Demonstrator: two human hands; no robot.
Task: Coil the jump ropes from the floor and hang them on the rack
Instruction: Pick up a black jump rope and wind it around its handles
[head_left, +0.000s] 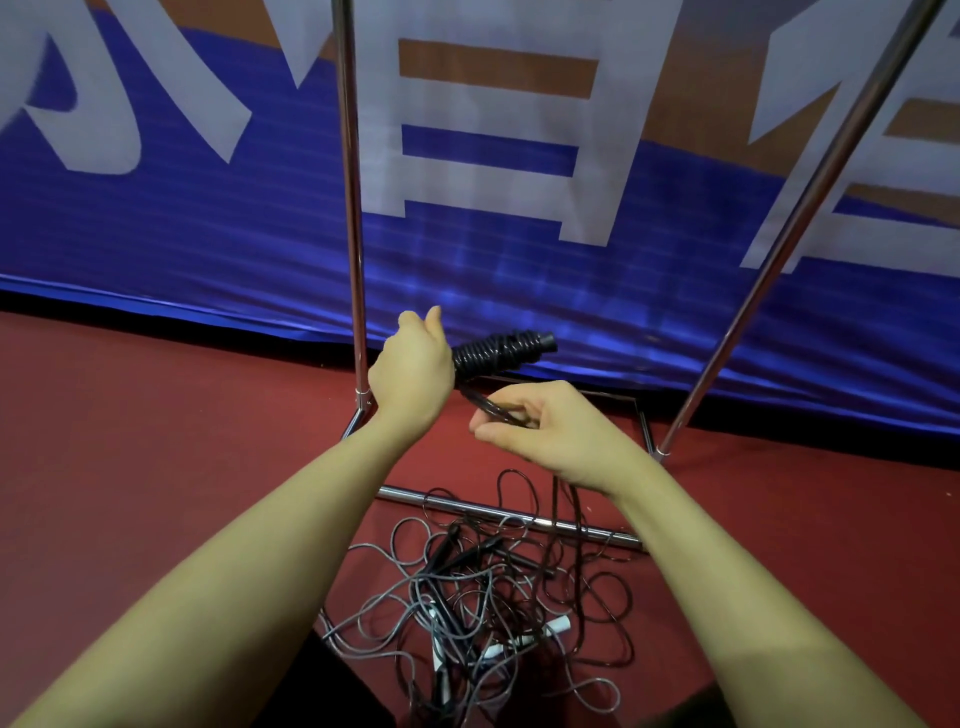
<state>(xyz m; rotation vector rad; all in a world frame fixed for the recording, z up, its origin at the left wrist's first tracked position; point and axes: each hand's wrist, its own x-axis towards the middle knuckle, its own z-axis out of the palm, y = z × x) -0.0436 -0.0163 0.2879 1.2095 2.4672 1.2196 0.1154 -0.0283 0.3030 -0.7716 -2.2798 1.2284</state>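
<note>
Nearest to us, at the bottom of the view, lies a tangled pile of jump ropes (483, 603) on the smooth dark-red floor (156, 415): thin glossy cords in black and grey, looped over one another so thickly that we cannot count the ropes; we make out a few white handle ends and some black ones among them. Going from the left, our left hand (413, 371) curls round the near end of a black handle bundle (501, 351), whose far part is wrapped in tight, shiny coils of black cord; the gripped end is hidden behind the hand. Just right of it, our right hand (540, 426) pinches a loop of the same black cord (493, 410) between thumb and fingers, and the cord drops from there toward the pile, partly hidden by the wrist. Behind the hands stands a rack (353, 208) of round polished metal tubing: we see two uprights, both cut off at the top edge, and a low crossbar on the floor under some of the loops. Beyond it hangs a rippled blue banner (182, 218) with large white characters, cut off at the frame edges.
</note>
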